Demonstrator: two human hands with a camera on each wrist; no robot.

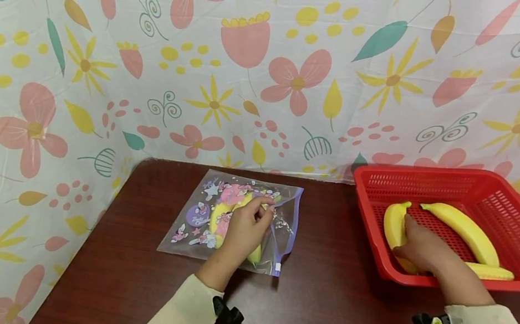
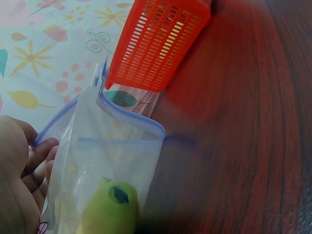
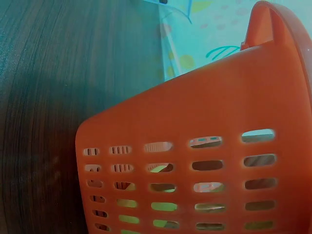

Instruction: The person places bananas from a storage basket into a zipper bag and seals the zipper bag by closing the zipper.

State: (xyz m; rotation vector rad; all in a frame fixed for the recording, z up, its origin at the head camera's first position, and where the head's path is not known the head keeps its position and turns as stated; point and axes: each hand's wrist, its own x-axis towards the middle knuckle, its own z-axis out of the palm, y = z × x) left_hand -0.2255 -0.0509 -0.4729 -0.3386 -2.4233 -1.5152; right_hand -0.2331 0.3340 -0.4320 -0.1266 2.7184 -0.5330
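On the table lies a clear printed zip bag (image 1: 182, 240) with a purple zip edge. Yellow bananas (image 2: 111, 209) show through its film. My left hand (image 1: 247, 227) is over the bag, and its thumb and fingers (image 2: 36, 158) pinch the film beside the zip edge, which stands raised and parted. At the right, my right hand (image 1: 424, 245) reaches into a red basket (image 1: 367, 217) and grips the leftmost banana (image 1: 394, 224) between thumb and fingers. Basket walls hide that hand in the right wrist view.
Two more bananas are in the basket: one slanting across the middle (image 1: 464, 229), another along the front wall (image 1: 490, 272). A flower-printed cloth (image 1: 273, 74) hangs behind and to the left of the dark wooden table (image 1: 312, 315). The basket's near wall rises beside the right wrist.
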